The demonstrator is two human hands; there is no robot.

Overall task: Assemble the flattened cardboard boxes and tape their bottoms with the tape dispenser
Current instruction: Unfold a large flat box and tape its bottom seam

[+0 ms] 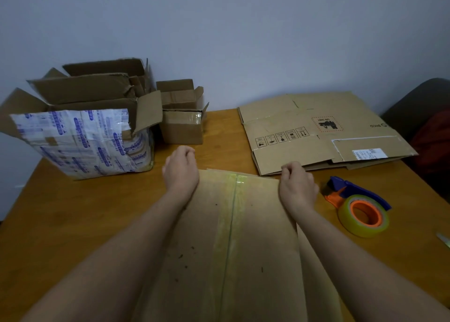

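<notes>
Curling our fingers at the far corners of the box (260, 236), we have our left hand (181, 173) over its left edge and our right hand (298, 187) over its right; whether they grip the cardboard we cannot tell. A taped seam (231, 224) runs between our fingers. The dispenser (345, 192) lies just right of the right fingers, with flat cardboard (316, 126) beyond them.

Recorded: one left hand (181, 168) and one right hand (298, 187). One brown taped cardboard box (233, 236) lay between the fingers. Two small brown open cartons (182, 129) stood beyond the left fingers, and one large carton wrapped in white-and-blue printed tape (82, 139) stood left of them. One blue-and-orange tape dispenser (341, 191) lay right of the right fingers.
</notes>
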